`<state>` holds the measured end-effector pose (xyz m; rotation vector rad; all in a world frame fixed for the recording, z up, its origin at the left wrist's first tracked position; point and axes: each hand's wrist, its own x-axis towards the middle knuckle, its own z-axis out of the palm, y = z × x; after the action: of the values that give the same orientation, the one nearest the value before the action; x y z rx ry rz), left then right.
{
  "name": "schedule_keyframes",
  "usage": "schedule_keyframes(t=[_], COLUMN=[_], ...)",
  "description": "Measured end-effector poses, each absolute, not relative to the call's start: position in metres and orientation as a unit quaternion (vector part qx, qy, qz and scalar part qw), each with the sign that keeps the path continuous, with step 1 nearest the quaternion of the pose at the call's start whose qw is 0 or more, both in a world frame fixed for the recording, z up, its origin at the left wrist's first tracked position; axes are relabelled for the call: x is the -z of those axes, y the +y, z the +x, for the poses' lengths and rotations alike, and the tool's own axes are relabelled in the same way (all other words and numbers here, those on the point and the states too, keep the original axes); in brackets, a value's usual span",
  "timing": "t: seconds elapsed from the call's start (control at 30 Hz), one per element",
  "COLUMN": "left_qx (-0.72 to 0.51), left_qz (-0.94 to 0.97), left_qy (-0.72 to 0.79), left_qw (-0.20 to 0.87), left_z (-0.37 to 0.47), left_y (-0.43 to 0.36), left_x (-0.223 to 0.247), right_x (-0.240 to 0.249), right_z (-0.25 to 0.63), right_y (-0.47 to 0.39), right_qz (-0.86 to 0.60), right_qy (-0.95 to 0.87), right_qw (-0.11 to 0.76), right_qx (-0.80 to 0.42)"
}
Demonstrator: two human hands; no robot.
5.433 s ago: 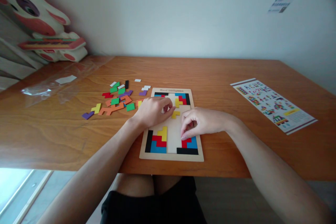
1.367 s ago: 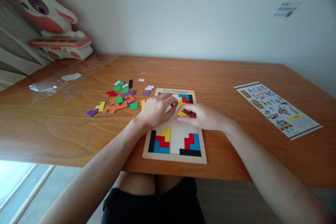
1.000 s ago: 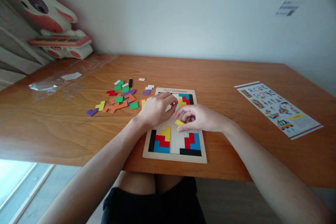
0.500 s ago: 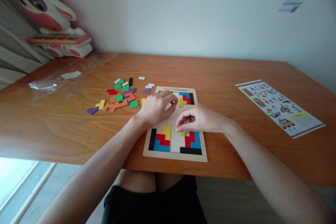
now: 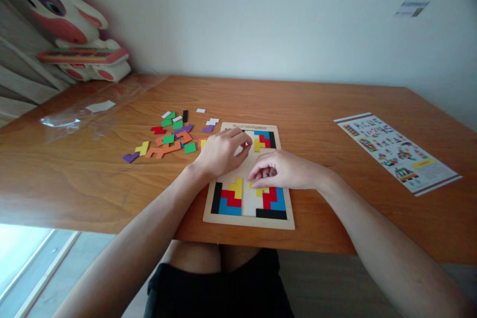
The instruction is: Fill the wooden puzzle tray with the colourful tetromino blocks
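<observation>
The wooden puzzle board lies near the table's front edge, with coloured pieces set in its corners. My left hand rests over its upper left part, fingers curled and thumb tip close to the index finger; anything between them is hidden. Above the board's lower right is my right hand, fingers bent and a little apart from the thumb. Just under its fingertips lies a yellow piece, partly covered, beside a red piece. Another yellow piece sits at the lower left, and one more at the upper right.
Left of the board lie loose coloured pieces, several overlapping. A clear plastic bag and a cow-shaped toy keyboard stand further left. A printed pattern sheet lies at the right. The wall closes off the back.
My right hand's fingers have loosened and shifted slightly off the yellow piece, which now lies flat on the board. My left hand has stayed in place.
</observation>
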<state>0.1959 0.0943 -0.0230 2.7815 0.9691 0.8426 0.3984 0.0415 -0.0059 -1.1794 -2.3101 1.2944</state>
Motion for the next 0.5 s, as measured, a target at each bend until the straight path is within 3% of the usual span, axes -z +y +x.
schedule_keyframes(t=[0.5], left_qx=[-0.272], left_qz=[0.909], left_qy=[0.315], left_qw=[0.036], left_z=[0.1951], left_y=[0.095], left_x=[0.0225], right_x=[0.0025], right_z=[0.3998], right_y=[0.0387], right_qz=[-0.369], right_qy=[-0.818], right_qw=[0.093], right_qx=[-0.43])
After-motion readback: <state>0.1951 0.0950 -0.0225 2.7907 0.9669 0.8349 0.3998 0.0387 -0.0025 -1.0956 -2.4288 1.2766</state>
